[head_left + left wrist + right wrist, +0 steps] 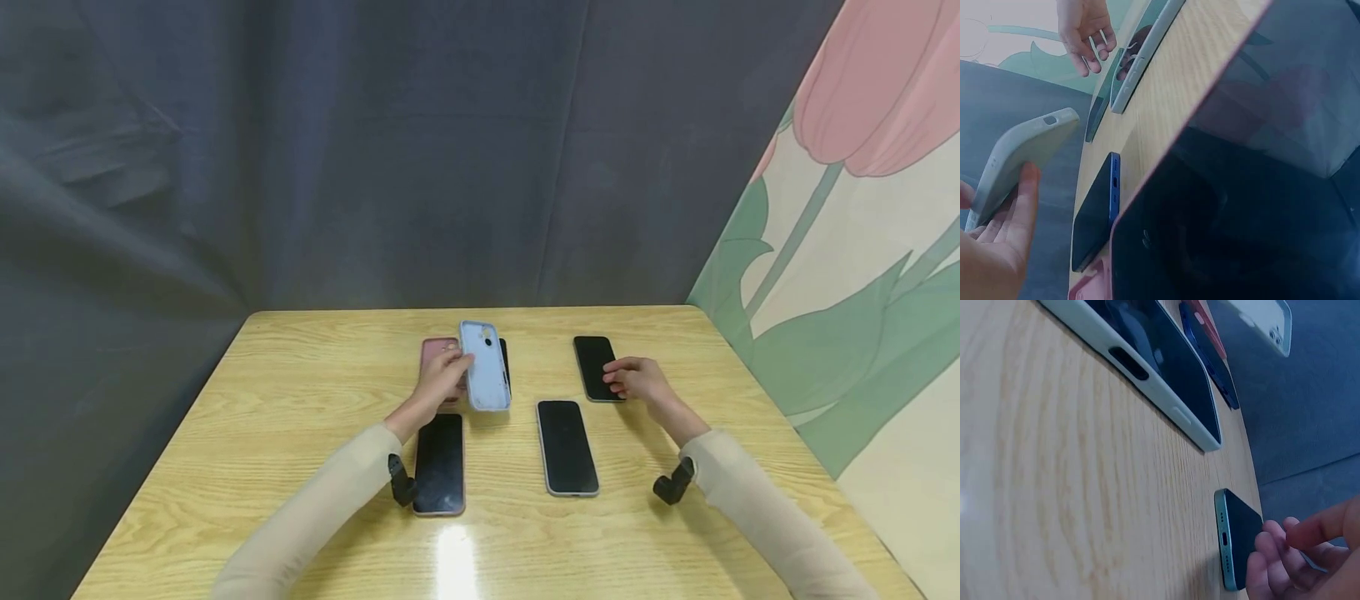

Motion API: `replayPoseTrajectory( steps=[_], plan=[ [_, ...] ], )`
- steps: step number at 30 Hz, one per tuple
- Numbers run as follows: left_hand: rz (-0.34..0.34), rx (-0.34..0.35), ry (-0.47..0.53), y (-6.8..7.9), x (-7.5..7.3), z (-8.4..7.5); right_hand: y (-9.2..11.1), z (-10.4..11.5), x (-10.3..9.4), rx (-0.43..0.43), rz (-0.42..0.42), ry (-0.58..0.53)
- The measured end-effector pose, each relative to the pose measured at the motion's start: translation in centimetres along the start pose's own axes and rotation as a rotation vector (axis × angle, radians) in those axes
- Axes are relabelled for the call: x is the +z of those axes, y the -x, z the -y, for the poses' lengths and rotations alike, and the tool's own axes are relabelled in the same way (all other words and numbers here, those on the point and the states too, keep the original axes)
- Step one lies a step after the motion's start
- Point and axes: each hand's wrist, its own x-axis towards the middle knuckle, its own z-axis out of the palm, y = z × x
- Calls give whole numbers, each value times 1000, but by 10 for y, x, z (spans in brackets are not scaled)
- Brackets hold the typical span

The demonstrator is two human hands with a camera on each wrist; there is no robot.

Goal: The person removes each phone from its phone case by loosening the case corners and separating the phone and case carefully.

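Observation:
My left hand (442, 379) pinches a light blue phone case (486, 367) by its left edge and holds it raised above the table. The left wrist view shows the same case (1025, 140) tilted, thumb on one side and fingers along the other. Below it lie a pink phone case (435, 348) and a blue-edged phone (1094, 215), both partly hidden in the head view. My right hand (637, 379) hovers over the lower right edge of a dark-screened phone (595, 367) with a green frame, its fingers loosely bent and holding nothing.
A phone in a pale case (567, 448) lies face up at the middle of the wooden table (300, 375). Another phone with a pinkish edge (440, 464) lies below my left wrist. A dark curtain (450, 167) hangs behind; a tulip-patterned wall (862, 292) is at right.

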Motion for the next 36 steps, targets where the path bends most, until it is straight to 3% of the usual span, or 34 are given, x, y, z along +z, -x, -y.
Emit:
replayPoseTrajectory(
  steps=[10,16,28,36],
  plan=[
    [62,-7,37,-15,16,-10,9,3,8,-26,68,6],
    [85,-60,82,-24,26,-12,14,7,9,-39,89,32],
    [89,-141,88,-46,50,-10,17,4,10,-63,131,26],
    [38,-113,85,-54,68,-12,19,1,12,-50,121,31]
  ],
)
